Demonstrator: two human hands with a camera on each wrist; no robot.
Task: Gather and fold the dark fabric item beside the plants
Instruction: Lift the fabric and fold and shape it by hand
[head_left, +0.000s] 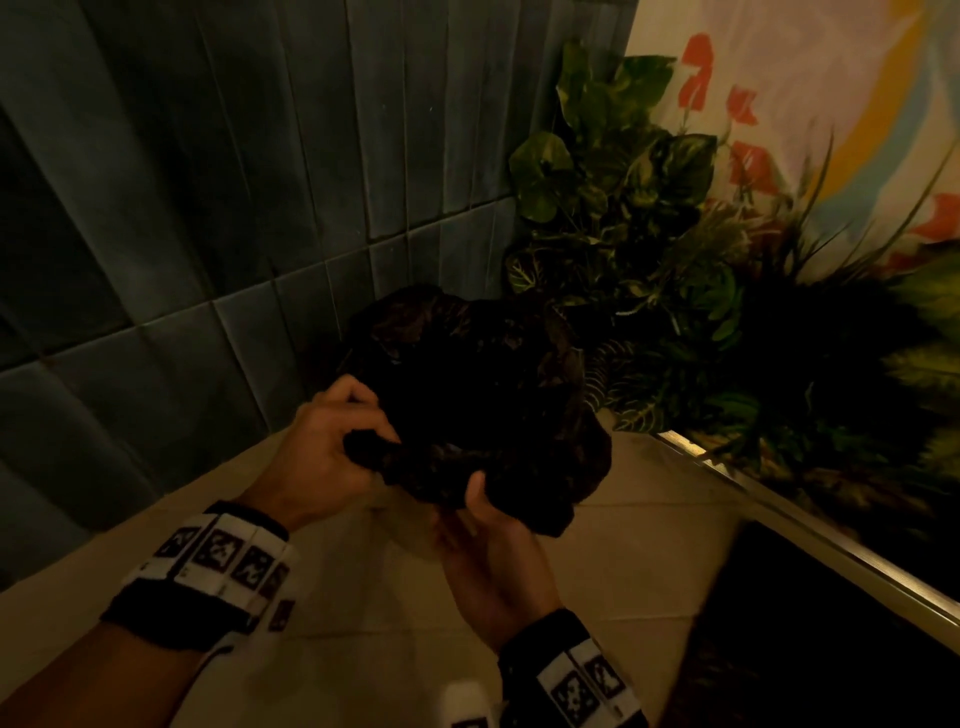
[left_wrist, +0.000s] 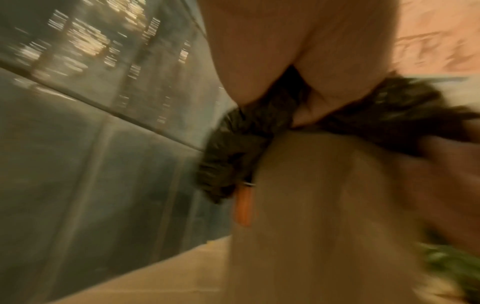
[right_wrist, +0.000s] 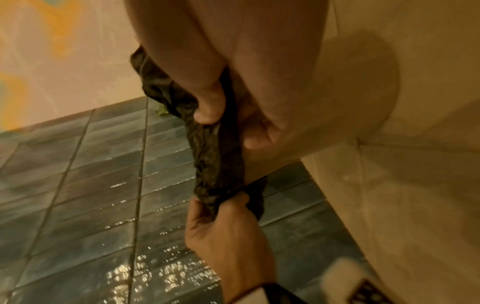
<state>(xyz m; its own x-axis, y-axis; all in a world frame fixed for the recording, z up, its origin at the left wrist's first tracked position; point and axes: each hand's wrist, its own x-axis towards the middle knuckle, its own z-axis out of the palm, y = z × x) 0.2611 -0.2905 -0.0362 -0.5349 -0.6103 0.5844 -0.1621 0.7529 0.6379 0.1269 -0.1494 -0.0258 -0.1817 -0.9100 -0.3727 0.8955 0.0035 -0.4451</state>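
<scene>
Both hands, left hand (head_left: 322, 447) and right hand (head_left: 491, 540), pinch the bunched dark fabric (head_left: 483, 395) left of the plants (head_left: 649, 249), its length stretched between them.

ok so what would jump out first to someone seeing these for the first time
Probably the dark fabric item, a crumpled bundle held up at the centre, gripped by the left hand at its near-left end and the right hand from beneath. Next, the leafy plants crowd the corner to its right, against a brightly painted wall.

Dim warm light falls on blue-grey wall tiles (head_left: 218, 171), beige floor (head_left: 623, 561) and a painted mural (head_left: 810, 88).
</scene>
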